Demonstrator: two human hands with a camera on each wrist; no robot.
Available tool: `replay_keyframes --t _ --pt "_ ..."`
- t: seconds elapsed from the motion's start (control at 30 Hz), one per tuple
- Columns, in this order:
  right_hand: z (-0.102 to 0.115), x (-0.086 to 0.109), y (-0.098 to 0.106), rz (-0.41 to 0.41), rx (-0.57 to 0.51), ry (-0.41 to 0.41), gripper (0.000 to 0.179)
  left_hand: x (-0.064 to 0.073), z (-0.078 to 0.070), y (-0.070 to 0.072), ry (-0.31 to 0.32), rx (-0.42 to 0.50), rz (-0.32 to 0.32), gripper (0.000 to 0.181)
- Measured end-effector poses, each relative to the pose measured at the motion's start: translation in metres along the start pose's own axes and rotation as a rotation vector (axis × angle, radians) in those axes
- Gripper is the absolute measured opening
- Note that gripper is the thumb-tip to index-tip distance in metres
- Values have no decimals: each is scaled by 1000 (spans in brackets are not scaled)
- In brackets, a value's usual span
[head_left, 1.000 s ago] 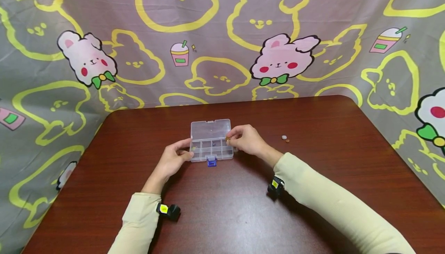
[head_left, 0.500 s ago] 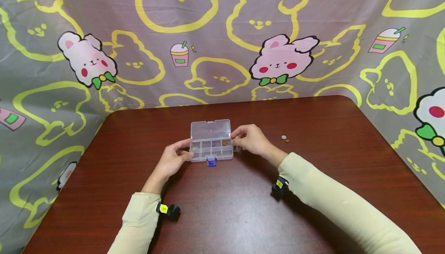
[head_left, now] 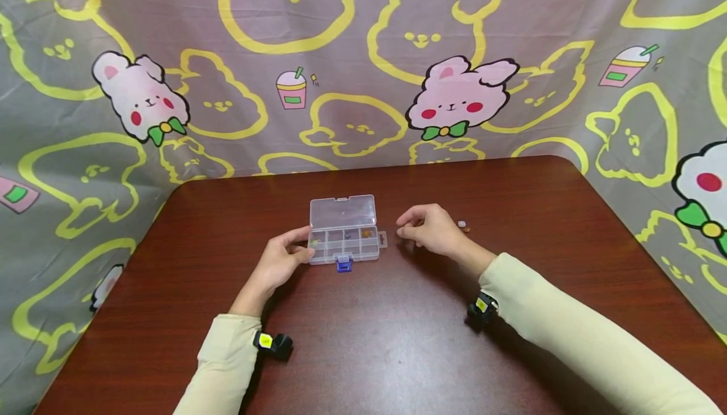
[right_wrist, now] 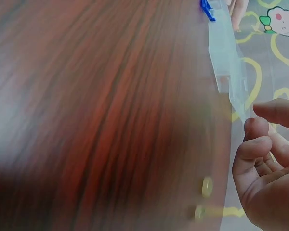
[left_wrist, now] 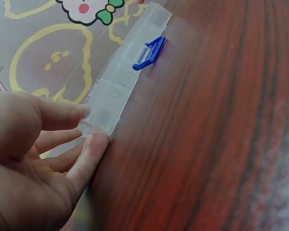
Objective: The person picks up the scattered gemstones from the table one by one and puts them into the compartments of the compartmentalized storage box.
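A clear plastic compartment box [head_left: 352, 251] lies on the table, its lid [head_left: 342, 212] raised at the back and its blue latch [head_left: 344, 265] hanging at the front. My left hand [head_left: 278, 258] grips the box's left end between thumb and fingers. Amber-brown pieces [head_left: 366, 234] sit in the back right compartment, a small bluish piece [head_left: 348, 236] in the one beside it, and pale yellowish bits [head_left: 315, 242] at the left. Right of the box, apart from it, my right hand [head_left: 434, 229] hovers with loosely bent fingers, holding nothing visible.
Just beyond the right hand, a small whitish piece [head_left: 461, 223] and a brown one [head_left: 467, 230] lie on the dark wooden table [head_left: 363, 339]. A patterned curtain [head_left: 341, 55] hangs behind the table. A hanging tab [head_left: 383, 239] sticks out from the box's right end.
My right hand has left the back right compartment and moved right, away from the box. The amber-brown pieces there are now uncovered. My left hand stays on the box.
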State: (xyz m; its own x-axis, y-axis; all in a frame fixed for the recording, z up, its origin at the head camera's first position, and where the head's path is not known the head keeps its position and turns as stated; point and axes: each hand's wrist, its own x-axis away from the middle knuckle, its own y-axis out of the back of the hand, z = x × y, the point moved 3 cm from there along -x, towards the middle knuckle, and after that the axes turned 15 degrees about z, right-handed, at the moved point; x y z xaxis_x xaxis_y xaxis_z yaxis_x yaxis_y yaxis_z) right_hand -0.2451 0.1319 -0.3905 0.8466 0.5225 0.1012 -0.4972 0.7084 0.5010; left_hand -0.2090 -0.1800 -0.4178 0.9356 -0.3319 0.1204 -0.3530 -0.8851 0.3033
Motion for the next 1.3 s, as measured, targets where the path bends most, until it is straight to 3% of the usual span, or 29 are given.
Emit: replay_keyframes --t 0.67,1.3 --pt "-32 49 32 5 45 -83 15 6 0 6 39 -39 -6 50" --pt "-51 54 34 -44 61 -89 16 0 -1 1 38 -40 3 50"
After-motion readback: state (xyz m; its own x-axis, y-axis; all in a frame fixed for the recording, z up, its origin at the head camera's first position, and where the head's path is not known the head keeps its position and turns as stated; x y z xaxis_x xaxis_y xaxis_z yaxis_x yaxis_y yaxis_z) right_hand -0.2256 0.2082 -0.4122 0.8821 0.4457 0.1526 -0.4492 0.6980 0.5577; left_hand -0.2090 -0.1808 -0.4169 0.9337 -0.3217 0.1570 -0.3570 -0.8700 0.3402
